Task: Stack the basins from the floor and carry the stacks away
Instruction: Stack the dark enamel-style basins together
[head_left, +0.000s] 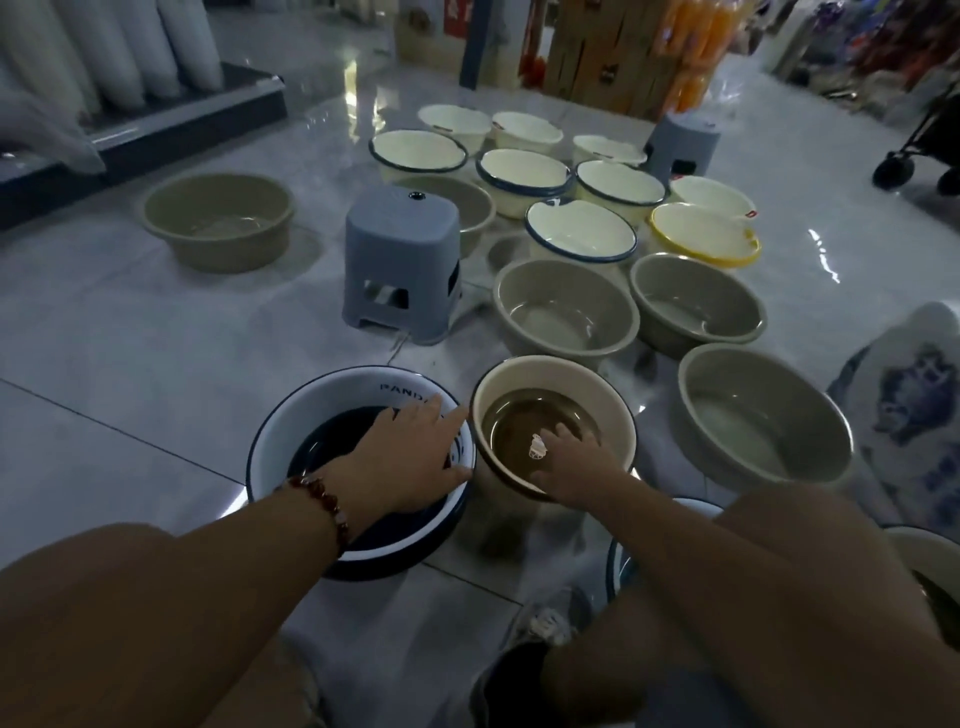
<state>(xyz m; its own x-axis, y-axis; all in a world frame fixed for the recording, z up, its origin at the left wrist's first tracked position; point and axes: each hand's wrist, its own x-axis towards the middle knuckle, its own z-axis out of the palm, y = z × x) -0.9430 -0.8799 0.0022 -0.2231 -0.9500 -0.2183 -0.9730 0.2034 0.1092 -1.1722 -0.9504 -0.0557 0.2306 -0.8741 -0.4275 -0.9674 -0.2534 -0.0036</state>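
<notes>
My left hand (410, 457) reaches into the white basin (332, 395) with the dark blue inside, fingers spread flat against its right wall — touching, not gripping. My right hand (571, 462) lies inside the tan basin (550, 374) just beside it, fingers relaxed and open on the bottom near a small sticker (537, 447). Neither holds anything yet. Most work seems left: grey basins (566, 306) sit singly on the floor (130, 364) to the right, cream basins (524, 176) farther off past a grey stool (402, 244), one grey basin alone at far left — nothing carried off, as far as I can judge.
</notes>
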